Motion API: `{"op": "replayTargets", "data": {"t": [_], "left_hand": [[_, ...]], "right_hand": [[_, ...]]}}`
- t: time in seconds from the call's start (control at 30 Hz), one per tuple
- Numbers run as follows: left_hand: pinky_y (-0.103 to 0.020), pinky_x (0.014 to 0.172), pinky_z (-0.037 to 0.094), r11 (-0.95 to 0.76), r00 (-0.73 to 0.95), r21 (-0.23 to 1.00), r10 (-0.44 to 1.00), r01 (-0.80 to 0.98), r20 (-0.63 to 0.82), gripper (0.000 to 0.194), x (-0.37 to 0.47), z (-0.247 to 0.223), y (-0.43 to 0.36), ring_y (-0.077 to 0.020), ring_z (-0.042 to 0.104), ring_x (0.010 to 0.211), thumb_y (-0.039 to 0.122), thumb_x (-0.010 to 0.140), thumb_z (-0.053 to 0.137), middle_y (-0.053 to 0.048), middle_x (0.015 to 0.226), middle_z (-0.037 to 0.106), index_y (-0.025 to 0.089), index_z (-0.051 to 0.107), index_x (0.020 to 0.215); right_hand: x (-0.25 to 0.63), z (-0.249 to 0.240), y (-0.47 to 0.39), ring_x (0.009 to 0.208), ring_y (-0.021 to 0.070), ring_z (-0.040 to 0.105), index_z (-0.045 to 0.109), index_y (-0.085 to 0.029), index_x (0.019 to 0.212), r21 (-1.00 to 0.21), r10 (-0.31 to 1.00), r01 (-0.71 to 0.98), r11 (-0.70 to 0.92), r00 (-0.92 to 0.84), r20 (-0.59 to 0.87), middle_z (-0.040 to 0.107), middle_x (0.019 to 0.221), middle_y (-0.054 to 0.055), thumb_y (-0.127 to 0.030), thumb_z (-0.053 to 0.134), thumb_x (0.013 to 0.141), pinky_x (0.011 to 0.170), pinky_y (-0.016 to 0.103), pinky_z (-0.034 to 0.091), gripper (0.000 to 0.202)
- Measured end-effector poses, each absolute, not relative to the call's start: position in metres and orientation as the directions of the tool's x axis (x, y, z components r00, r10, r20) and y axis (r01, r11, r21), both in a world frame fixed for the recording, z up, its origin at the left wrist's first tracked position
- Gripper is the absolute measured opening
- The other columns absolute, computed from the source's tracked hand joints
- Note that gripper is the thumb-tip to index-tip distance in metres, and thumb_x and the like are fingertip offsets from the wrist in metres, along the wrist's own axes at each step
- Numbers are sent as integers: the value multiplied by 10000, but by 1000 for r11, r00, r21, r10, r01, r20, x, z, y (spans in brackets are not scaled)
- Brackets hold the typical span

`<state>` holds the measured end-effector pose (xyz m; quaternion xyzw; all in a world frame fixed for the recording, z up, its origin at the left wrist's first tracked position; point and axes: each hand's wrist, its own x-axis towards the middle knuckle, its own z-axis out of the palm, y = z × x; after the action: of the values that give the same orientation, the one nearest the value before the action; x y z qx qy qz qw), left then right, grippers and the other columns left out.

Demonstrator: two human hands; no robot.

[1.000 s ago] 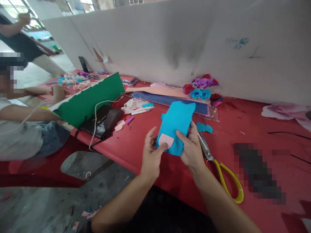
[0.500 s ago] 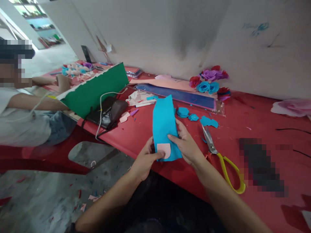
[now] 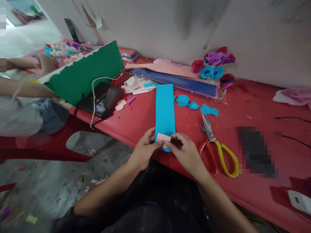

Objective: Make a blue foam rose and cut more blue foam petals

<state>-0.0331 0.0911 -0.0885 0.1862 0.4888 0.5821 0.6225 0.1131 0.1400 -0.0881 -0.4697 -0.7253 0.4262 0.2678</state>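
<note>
A long blue strip (image 3: 165,108) lies on the red table, its near end at the table's front edge. On that near end rests a small pink piece (image 3: 163,137). My left hand (image 3: 143,149) pinches the strip and the pink piece from the left, thumb on top. From the right, my right hand (image 3: 186,152) grips the same end, its thumb tip on the pink piece beside the left thumb. Scissors (image 3: 212,139) with one red and one yellow handle lie spread to the right of my right hand. Blue cut pieces (image 3: 182,100) lie beyond the hands.
Paper flowers (image 3: 211,66) stand by the wall. A blue packet (image 3: 177,81), a black pouch (image 3: 103,98) with a white cable and a green board (image 3: 89,69) lie or stand further back. Another person's arm (image 3: 24,87) reaches in from the left. A blurred dark object (image 3: 257,150) lies right.
The blue strip has come down flatter and straighter on the table. My right hand has moved from the strip's right side down to the pink piece. The view has shifted slightly.
</note>
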Motion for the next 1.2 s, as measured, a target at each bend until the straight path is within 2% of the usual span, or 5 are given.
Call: {"op": "replayTargets", "data": {"t": [0.2, 0.43, 0.87, 1.0, 1.2], "left_hand": [[-283, 640, 550, 364, -103, 682, 835, -634, -540, 341, -44, -94, 81, -148, 650, 698, 124, 747, 659, -60, 911, 701, 162, 613, 1082], [-286, 617, 566, 399, -49, 583, 796, -708, -603, 137, -54, -96, 78, -147, 651, 675, 196, 860, 551, -47, 819, 689, 151, 665, 922], [-306, 642, 555, 414, 11, 508, 783, -755, -622, 339, -56, -98, 78, -187, 673, 746, 405, 917, 472, -117, 923, 718, 136, 667, 982], [-287, 689, 551, 409, 20, 577, 827, -707, -561, 195, -56, -97, 78, -163, 665, 750, 248, 798, 661, -91, 925, 717, 140, 677, 961], [-280, 735, 527, 418, 32, 630, 848, -654, -529, 363, -54, -96, 76, -160, 672, 782, 81, 677, 715, -81, 941, 719, 155, 657, 1027]], "right_hand": [[115, -87, 155, 783, 155, 611, 649, -215, 888, -992, 914, 91, -85, -390, -114, 672, 846, 2, -344, 660, 795, 717, 288, 476, 159], [101, -87, 159, 665, 140, 590, 648, -198, 929, -943, 760, 329, -40, -603, -242, 634, 735, -7, -318, 640, 816, 620, 274, 458, 164], [85, -90, 145, 664, 151, 617, 609, -219, 1042, -871, 826, 469, 146, -542, -153, 647, 755, 7, -271, 614, 831, 587, 266, 458, 217], [84, -89, 145, 702, 159, 637, 610, -216, 1054, -867, 830, 478, 139, -534, -161, 678, 798, 21, -245, 600, 831, 615, 274, 466, 225], [85, -89, 145, 717, 164, 646, 605, -221, 1064, -866, 829, 484, 126, -531, -176, 680, 808, 17, -263, 616, 833, 627, 278, 467, 235]]}}
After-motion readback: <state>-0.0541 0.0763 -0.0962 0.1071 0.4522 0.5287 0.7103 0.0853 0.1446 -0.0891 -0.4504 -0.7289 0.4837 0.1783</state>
